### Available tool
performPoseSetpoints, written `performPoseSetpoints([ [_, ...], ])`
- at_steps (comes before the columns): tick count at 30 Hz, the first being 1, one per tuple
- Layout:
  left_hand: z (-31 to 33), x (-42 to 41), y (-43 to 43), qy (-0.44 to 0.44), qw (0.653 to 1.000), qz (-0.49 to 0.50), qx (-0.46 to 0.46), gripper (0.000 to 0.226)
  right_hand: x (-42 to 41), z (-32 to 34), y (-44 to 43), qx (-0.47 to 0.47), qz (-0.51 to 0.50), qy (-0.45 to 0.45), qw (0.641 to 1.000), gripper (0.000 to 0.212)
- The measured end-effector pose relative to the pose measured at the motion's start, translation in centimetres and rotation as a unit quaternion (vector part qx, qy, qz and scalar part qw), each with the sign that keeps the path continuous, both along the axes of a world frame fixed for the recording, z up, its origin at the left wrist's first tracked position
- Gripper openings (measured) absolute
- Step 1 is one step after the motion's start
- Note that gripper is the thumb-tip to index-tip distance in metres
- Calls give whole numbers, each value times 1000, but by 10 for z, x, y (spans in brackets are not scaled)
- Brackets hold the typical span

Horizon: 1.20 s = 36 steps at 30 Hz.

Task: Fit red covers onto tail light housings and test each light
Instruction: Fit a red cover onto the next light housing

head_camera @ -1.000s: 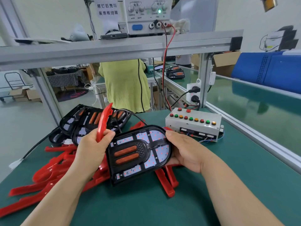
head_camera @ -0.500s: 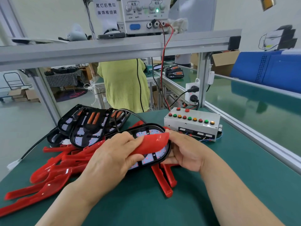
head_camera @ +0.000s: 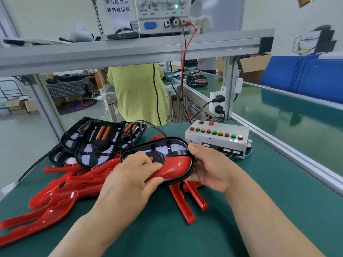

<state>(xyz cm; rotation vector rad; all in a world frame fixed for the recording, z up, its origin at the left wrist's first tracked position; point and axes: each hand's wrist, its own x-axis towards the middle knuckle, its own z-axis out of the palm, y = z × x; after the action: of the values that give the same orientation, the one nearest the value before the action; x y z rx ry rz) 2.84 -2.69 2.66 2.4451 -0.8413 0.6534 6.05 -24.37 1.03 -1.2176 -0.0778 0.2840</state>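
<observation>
**Fig.** Red cover (head_camera: 174,168) held in a tail light housing (head_camera: 167,145) over the green worktop (head_camera: 250,210).

The worktop carried a heap of loose red covers (head_camera: 61,190) at the left, a stack of black housings (head_camera: 96,145) behind that heap and a white button box (head_camera: 217,140) at the right rear (its red, green and amber buttons faced upward). Just above the heap the tail light housing was held tilted; the right hand (head_camera: 209,167) gripped its rounded end, fingers curled round the rim. The left hand (head_camera: 130,180) clasped the red cover, fingers curled over it, and the cover lay against the housing's near half.
</observation>
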Motion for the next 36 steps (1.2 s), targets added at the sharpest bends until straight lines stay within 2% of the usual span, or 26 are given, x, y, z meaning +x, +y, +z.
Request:
performPoseSetpoints([
  [7, -4, 2, -1, 19, 999, -30, -32, 25, 2, -1, -1, -13, -18, -10, 1000, 34],
  [14, -5, 3, -1, 17, 999, -28, -35, 35, 3, -2, 0, -5, -35, -23, 999, 34],
  [22, -17, 7, -5, -8, 999, -34, -24, 30, 1, 1, 5, 68, -26, 4, 997, 41],
  [24, -19, 9, -6, -17, 999, -36, -21, 30, 0, 2, 8, 60, -17, 2, 998, 42],
  [27, -21, 10, -7, -30, 998, -45, -21, 29, 1, -1, 10, 33, -34, -9, 999, 61],
  [32, -22, 12, -7, -38, 999, -33, -5, 29, 3, -3, 11, 8, -64, -14, 998, 53],
  [34, -14, 11, -5, 24, 997, -32, -58, 38, 4, -3, 9, 11, -66, -19, 998, 55],
  [36, -4, 14, 2, 91, 981, -1, -174, 37, 4, -2, 6, 23, -62, -21, 998, 57],
])
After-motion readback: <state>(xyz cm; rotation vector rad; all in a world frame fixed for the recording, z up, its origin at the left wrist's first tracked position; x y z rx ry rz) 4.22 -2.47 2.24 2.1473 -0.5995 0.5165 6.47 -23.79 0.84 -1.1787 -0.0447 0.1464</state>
